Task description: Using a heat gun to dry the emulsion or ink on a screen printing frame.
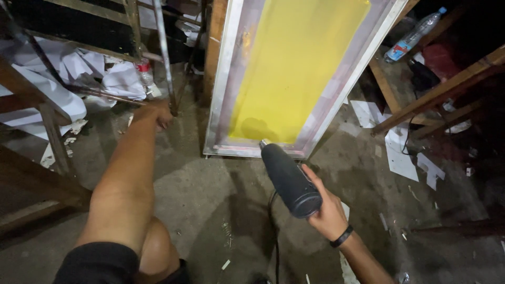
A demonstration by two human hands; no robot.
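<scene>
Right hand (327, 208) wrapped tight around black heat gun (288, 178), nozzle at yellow screen frame (294, 68). Left hand (158, 114) curled against metal leg (164, 58); grip unclear.

floor: bare concrete (210, 200), paper scraps (400, 158) scattered right
left: crumpled white paper (123, 79) heaped under wooden frame (50, 131)
bottle: clear plastic bottle (414, 36), blue cap, lying top right
right: wooden beams (442, 89), dark cable (407, 138) beneath
</scene>
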